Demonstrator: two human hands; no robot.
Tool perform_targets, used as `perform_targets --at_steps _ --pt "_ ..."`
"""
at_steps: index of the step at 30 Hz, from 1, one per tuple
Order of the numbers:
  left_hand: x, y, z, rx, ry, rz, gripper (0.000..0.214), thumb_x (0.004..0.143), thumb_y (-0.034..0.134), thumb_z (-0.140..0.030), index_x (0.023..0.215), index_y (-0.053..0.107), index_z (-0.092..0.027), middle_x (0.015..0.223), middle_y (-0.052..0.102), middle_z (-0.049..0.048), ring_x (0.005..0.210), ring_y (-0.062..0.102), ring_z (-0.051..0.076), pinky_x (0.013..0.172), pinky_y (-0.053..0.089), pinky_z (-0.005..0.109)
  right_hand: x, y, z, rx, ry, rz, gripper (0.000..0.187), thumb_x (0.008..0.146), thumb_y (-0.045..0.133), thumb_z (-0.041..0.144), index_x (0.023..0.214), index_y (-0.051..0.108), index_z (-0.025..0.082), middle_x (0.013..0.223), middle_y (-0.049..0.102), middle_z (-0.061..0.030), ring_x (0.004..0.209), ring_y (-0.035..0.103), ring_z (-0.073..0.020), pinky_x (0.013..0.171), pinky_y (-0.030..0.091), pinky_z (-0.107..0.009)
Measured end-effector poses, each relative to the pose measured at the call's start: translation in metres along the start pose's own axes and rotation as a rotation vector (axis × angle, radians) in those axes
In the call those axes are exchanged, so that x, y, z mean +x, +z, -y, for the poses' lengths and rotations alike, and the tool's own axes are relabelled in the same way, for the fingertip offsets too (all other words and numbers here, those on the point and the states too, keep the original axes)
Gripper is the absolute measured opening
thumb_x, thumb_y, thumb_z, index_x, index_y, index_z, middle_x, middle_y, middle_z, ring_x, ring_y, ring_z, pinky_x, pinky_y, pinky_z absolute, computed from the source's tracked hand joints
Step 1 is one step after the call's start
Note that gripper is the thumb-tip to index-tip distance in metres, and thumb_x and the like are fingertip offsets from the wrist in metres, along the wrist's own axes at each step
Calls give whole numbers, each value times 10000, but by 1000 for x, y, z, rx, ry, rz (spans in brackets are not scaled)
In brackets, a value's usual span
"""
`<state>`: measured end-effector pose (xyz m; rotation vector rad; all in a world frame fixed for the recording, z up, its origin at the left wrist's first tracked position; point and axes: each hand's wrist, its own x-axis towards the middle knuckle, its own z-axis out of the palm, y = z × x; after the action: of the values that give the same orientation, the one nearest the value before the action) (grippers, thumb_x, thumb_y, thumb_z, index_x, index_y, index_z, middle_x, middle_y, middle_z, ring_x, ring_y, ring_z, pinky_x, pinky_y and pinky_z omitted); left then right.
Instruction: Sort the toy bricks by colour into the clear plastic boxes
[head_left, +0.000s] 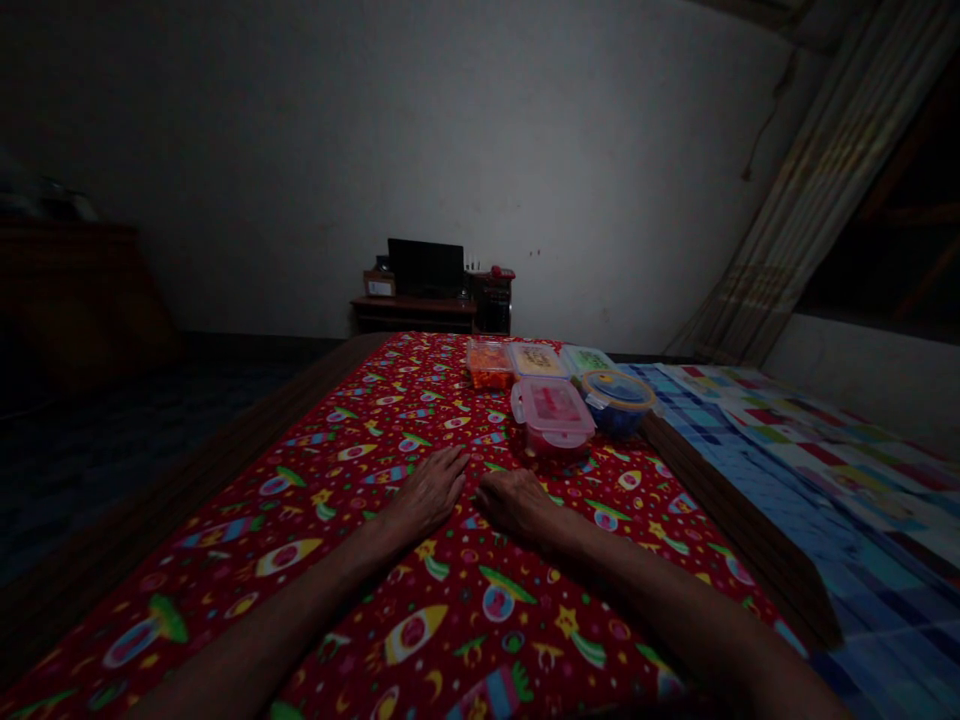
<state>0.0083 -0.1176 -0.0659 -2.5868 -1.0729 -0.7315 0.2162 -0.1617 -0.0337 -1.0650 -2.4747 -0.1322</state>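
My left hand (433, 487) lies flat on a red cloth (315, 520) printed with rockets and planets, its fingers stretched forward and holding nothing. Close beside it, my right hand (519, 498) rests on the cloth with fingers curled in, and no object shows in it. The nearest thing to the right hand is a clear container with a pinkish lid (555, 412), standing a little ahead and holding something red. Behind it are a container with orange contents (490, 366), one with a cream-coloured top (538, 361) and a greenish one (589, 360). A round blue container (619, 402) stands at the right.
Dark brown table edges (739, 520) run along both sides of the cloth. To the right lies blue checked bedding (847, 560) with a patchwork cover. A monitor (426, 267) on a desk stands by the far wall. A wooden cabinet (75, 300) is at the left.
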Motion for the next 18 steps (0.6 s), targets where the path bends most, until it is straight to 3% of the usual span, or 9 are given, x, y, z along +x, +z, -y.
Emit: perform_targets --at_steps 18 --pt "1 0 0 -18 2 11 427 963 295 -264 1280 556 -144 1294 586 129 1258 483 245 1057 419 437 1 -2 1 39 34 28 175 917 497 246 770 546 166 642 545 8 521 360 -90 541 182 -262"
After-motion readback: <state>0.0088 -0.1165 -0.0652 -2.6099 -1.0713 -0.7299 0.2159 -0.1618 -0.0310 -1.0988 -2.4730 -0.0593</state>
